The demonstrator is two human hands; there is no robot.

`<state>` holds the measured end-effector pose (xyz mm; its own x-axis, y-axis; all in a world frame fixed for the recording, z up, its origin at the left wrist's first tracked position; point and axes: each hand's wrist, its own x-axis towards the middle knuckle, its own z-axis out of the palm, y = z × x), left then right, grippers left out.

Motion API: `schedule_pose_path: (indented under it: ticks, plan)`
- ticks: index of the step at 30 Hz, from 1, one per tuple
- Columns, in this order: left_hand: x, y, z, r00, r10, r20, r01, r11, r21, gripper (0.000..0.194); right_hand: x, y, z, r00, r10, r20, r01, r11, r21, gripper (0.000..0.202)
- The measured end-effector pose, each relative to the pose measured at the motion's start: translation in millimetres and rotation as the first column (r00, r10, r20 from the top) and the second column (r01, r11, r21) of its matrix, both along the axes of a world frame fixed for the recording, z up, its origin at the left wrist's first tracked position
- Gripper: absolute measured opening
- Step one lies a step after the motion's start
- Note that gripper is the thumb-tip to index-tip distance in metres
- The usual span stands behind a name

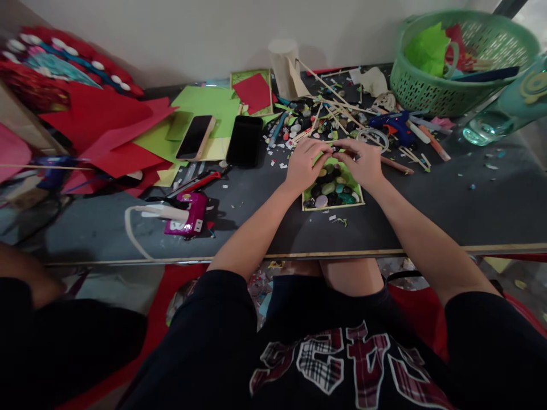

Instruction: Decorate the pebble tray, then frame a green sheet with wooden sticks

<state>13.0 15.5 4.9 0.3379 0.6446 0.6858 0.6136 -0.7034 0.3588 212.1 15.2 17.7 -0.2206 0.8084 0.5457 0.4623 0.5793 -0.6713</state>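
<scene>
My left hand (307, 162) and my right hand (361, 161) meet above the far side of a small shallow tray (333, 207). The tray has a pale rim and a green lining. Smooth pebbles (328, 188) in black, green and lilac fill its near part. Both hands have thumbs and fingers pinched together, almost touching each other. Whatever they pinch is too small or too hidden to name. My hands cover the tray's far edge. Behind them spreads a heap of loose pebbles and thin wooden sticks (337, 114).
A blue glue gun (395, 125) and a green basket (444, 94) stand right. Two phones, one a black phone (245, 141), lie left beside red paper (115, 131). A purple power adapter (187, 213) with a cable and a red cutter (200, 182) are nearer. Another person's arm (28, 273) shows far left.
</scene>
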Motion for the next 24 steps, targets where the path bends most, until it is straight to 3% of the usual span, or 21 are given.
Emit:
schedule_pose_path:
  ticks: [24]
  plan:
    - [0.1,7.7,-7.7,0.998,-0.055,-0.014,0.056,0.995,0.080,0.036,-2.3,-5.7,6.3,0.998,0.021,0.062,-0.019,1.000,-0.025,0.022]
